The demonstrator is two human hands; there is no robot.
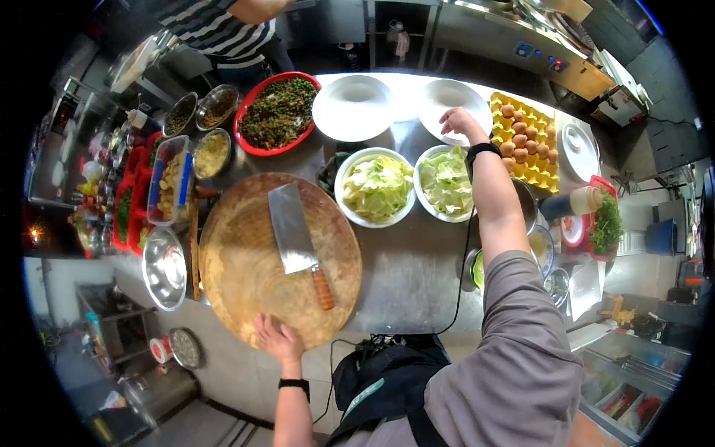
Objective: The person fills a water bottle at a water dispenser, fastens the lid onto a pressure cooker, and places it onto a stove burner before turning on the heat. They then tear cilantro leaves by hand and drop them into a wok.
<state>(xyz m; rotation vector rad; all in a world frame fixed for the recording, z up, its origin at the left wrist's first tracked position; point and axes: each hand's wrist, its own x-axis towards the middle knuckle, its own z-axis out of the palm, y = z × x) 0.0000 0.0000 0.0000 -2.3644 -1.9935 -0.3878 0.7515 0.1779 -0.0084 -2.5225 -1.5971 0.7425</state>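
Watching the right hand point(462, 124) hovering at the right plate point(449, 94), fingers loosely bent; I'm not seeing anything pinched between them, and contact with the plate I can't tell; the left hand point(279, 340) is resting on the chopping board point(231, 246), fingers apart, gripping nothing; the cleaver point(292, 228) is lying loose on that board; torn or cut leaves point(376, 186) are filling the left bowl point(376, 223) and right bowl point(419, 192), so I'm reading those two as done; what's left, I'm not able to judge.
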